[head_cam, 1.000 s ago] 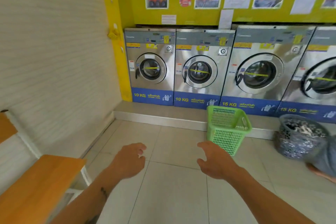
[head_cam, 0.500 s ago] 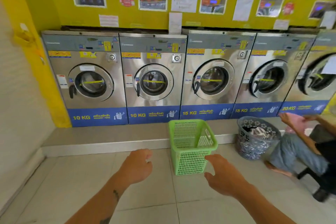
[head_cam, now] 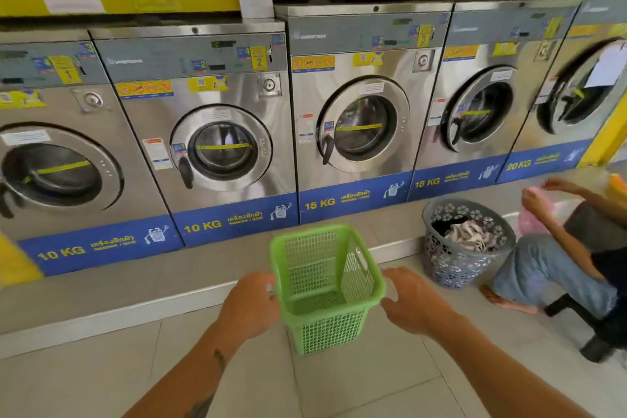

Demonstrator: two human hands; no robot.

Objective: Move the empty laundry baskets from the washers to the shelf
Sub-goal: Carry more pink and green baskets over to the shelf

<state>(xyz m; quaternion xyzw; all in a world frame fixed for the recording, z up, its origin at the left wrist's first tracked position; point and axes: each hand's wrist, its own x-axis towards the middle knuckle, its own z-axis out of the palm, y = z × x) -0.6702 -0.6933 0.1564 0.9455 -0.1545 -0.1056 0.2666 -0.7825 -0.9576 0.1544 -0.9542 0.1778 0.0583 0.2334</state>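
An empty green mesh laundry basket (head_cam: 325, 285) stands upright on the tiled floor, just in front of the raised step under the washers (head_cam: 224, 146). My left hand (head_cam: 249, 307) is at the basket's left rim, fingers apart and touching or nearly touching it. My right hand (head_cam: 412, 302) is open beside the right rim, a small gap away. Neither hand has closed on the basket. No shelf is in sight.
A grey round basket (head_cam: 458, 268) holding clothes stands to the right on the floor. A seated person (head_cam: 556, 258) in jeans is beside it, holding a pink bag. The concrete step (head_cam: 135, 285) runs along the row of washers.
I have come closer to the washers and the view has tilted down. Both hands have moved forward from short of the green basket to either side of its rim.
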